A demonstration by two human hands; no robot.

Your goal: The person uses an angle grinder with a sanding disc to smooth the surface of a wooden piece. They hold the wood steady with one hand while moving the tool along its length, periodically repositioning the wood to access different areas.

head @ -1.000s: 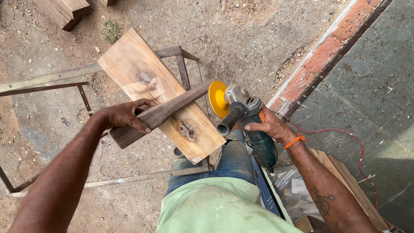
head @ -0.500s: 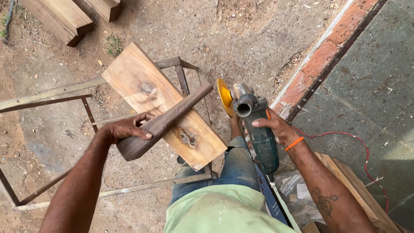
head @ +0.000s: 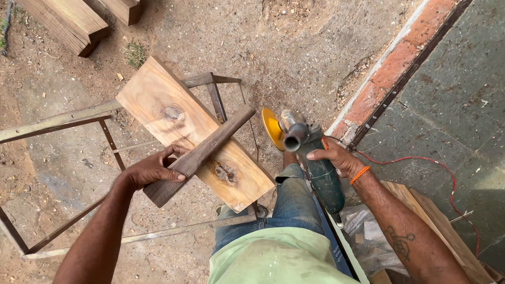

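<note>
Two hands: left hand (head: pixel 152 171) grips dark stick (head: pixel 200 153), right hand (head: pixel 336 158) green grinder (head: pixel 315 163).

I have one view only, from the camera on the head, so no second view overlaps it. It looks almost straight down along the body: my green shirt (head: pixel 284 260) and jeans fill the bottom edge, and both forearms run up from the lower corners. It sits close, with the left hand (head: pixel 152 171) and right hand (head: pixel 336 158) near the frame's middle. The plank (head: pixel 158 105) on the metal frame (head: pixel 58 118) lies across the centre-left. Ahead, at the top, the view reaches dirt ground and timber blocks (head: pixel 68 21); to the right it takes in a brick kerb (head: pixel 394 73) and grey paving (head: pixel 457 94).
</note>
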